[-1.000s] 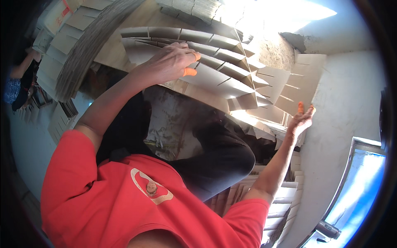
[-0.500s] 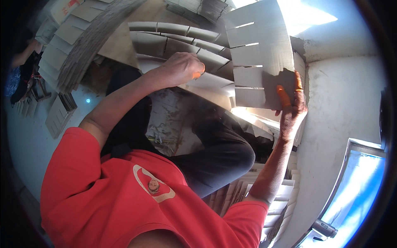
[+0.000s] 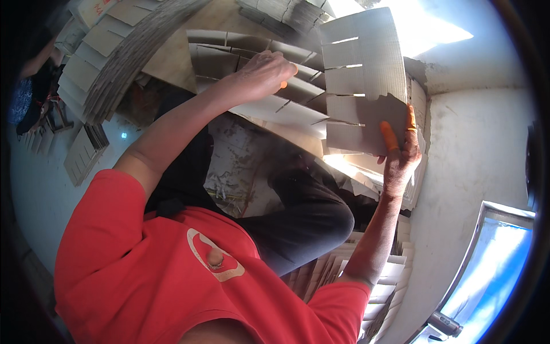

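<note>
My right hand [image 3: 404, 146], with orange covers on its fingers, grips the lower right edge of a slotted cardboard sheet [image 3: 366, 74]. The sheet stands tilted up, with several cuts along its left edge. Left of it, several slotted cardboard strips [image 3: 212, 60] stand in rows on a board [image 3: 172, 54], and the sheet's cut edge meets their right ends. Over these strips is my left hand [image 3: 266, 74], its fingers bent and closed at a strip's edge, orange covers at the tips. Part of its grip is hidden behind the hand.
A long curved stack of slotted cardboard [image 3: 137, 57] lies at the far left. More cardboard pieces [image 3: 389, 275] stand by my right elbow. A pale wall [image 3: 470, 143] rises on the right, beside a window [image 3: 487, 269]. At the left edge another person's arm [image 3: 40, 57] shows.
My left hand has moved right and slightly up along the strips, toward the sheet. The strips have shifted a little, and their right ends now meet the sheet's cuts. The right hand keeps its grip.
</note>
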Motion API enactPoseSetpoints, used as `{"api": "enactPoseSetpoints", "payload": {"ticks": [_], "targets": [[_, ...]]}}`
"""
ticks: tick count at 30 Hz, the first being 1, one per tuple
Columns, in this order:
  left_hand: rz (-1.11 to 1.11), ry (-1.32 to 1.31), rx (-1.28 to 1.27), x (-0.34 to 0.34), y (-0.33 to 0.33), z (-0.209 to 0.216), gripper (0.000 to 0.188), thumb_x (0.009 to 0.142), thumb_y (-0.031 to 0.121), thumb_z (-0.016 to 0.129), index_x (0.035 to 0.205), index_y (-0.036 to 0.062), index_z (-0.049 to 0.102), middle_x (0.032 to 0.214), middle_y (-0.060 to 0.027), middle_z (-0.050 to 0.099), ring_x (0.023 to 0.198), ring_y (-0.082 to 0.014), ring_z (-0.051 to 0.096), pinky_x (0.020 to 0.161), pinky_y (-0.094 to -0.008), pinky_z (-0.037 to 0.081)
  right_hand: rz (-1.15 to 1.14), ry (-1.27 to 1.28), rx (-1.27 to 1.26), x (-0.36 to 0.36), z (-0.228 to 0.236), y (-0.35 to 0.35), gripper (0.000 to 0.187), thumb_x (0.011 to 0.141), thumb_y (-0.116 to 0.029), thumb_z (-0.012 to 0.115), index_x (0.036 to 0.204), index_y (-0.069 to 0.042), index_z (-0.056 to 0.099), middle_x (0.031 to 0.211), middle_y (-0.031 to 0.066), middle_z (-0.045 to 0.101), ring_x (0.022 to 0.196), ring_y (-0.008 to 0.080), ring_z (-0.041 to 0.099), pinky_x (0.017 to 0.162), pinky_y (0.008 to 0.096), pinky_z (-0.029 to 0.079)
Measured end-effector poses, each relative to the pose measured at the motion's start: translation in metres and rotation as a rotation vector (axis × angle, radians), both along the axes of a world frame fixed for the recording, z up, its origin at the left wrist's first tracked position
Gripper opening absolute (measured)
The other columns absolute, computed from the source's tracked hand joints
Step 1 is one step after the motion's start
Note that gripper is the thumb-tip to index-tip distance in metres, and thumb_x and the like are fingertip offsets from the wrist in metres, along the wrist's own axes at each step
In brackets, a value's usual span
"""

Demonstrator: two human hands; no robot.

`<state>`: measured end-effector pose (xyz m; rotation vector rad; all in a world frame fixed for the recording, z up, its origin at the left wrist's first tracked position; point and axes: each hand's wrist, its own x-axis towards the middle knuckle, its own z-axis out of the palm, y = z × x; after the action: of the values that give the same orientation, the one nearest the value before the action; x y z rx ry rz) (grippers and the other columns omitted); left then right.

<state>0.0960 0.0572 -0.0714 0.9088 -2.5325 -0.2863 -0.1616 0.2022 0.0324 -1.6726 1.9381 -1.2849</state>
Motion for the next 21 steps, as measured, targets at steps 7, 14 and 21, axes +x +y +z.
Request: {"api": "enactPoseSetpoints", "payload": {"ticks": [7,14,21], "targets": [[0.031,0.017,0.104,-0.007,0.001,-0.002,0.017,0.075,0.001,0.064,0.068,-0.0014,0.048,0.068,-0.0182,0.056,0.071,-0.0370,0.059,0.065,-0.0473,0.045,0.027,0.008,0.080,-0.001,0.002,-0.003,0.056,0.085,-0.004,0.066,0.137,-0.013,0.049,0.088,0.0012,0.066,0.053,0.0037,0.049,0.039,0.0198,0.037],[0.027,0.050,0.143,-0.007,0.001,0.000,0.017,0.076,0.001,0.061,0.068,-0.0026,0.047,0.067,-0.0206,0.054,0.070,-0.0390,0.058,0.063,-0.0470,0.045,0.064,-0.007,0.137,-0.001,0.002,-0.009,0.055,0.087,-0.007,0.064,0.139,-0.012,0.046,0.092,0.0034,0.069,0.050,0.0017,0.046,0.039,0.0198,0.038],[0.022,0.173,0.108,-0.010,-0.005,0.007,0.020,0.075,0.010,0.069,0.072,-0.0008,0.052,0.071,-0.0164,0.058,0.076,-0.0351,0.060,0.069,-0.0452,0.047,0.234,0.138,0.167,0.000,-0.016,-0.016,0.065,0.086,0.003,0.061,0.144,-0.009,0.036,0.105,0.0090,0.068,0.051,0.0041,0.048,0.043,0.0224,0.045]]}}
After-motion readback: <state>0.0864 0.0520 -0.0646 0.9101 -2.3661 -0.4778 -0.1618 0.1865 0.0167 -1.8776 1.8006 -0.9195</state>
